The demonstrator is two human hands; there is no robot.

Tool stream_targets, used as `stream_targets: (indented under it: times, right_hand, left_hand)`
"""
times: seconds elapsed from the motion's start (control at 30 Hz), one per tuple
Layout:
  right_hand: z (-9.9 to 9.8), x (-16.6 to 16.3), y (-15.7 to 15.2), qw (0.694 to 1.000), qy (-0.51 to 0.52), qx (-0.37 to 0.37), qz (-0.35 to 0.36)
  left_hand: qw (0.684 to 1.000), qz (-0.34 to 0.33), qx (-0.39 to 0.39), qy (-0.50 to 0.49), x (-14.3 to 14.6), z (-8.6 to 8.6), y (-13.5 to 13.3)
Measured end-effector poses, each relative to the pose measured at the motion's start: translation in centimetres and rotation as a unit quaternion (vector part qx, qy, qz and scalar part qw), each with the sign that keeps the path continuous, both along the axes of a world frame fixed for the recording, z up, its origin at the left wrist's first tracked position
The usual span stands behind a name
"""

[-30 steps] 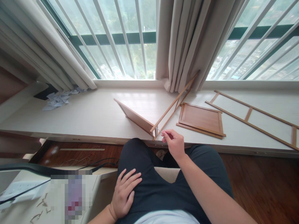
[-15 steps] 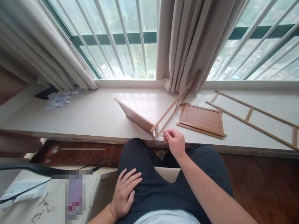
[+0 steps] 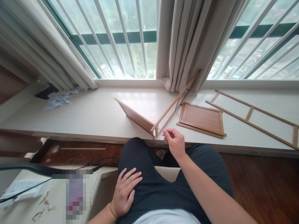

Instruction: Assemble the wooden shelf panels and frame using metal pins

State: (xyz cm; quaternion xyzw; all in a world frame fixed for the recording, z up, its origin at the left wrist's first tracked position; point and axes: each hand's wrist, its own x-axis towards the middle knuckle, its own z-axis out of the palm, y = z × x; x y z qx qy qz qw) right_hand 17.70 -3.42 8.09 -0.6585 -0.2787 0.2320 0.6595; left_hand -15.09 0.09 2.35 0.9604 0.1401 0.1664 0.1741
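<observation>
My right hand (image 3: 174, 141) pinches a thin metal rod (image 3: 159, 128), likely a hex key, though its shape is mostly hidden. The rod's far end meets the near end of a ladder-like wooden side frame (image 3: 173, 105) standing on its edge. At that corner a wooden panel (image 3: 136, 116) joins the frame at an angle, also on edge. My left hand (image 3: 125, 193) rests flat on my left thigh, fingers spread, holding nothing. To the right of the joined pieces lie stacked wooden panels (image 3: 202, 118).
A second ladder-like frame (image 3: 249, 114) lies flat on the white window ledge (image 3: 93, 109), at the right. Paper scraps (image 3: 57, 100) lie far left. Several screws (image 3: 43, 200) sit on a pale surface at lower left, beside a blurred-out patch. Curtains (image 3: 182, 46) hang behind the ledge.
Almost nothing differs. My right hand stays at the corner with the metal rod, and my left hand stays on my thigh.
</observation>
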Motion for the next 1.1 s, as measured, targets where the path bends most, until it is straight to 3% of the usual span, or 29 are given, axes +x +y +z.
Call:
stream_targets:
  times: [0.53, 0.73, 0.87, 1.1]
  right_hand:
    - [-0.25, 0.45, -0.54, 0.983, -0.181, -0.017, 0.011]
    - [-0.11, 0.43, -0.57, 0.978, -0.207, -0.016, 0.007]
    - [0.11, 0.38, -0.47, 0.985, -0.170, -0.024, 0.001]
    - [0.63, 0.24, -0.10, 1.000, 0.000, -0.031, -0.001]
  left_hand:
    - [1.000, -0.001, -0.004, -0.005, 0.07, 0.09, -0.08]
    - [1.000, -0.002, -0.003, 0.004, -0.04, 0.05, 0.00]
    - [1.000, -0.003, -0.001, 0.004, -0.07, -0.02, 0.01]
    - [1.000, -0.002, 0.004, 0.004, 0.05, 0.15, -0.04]
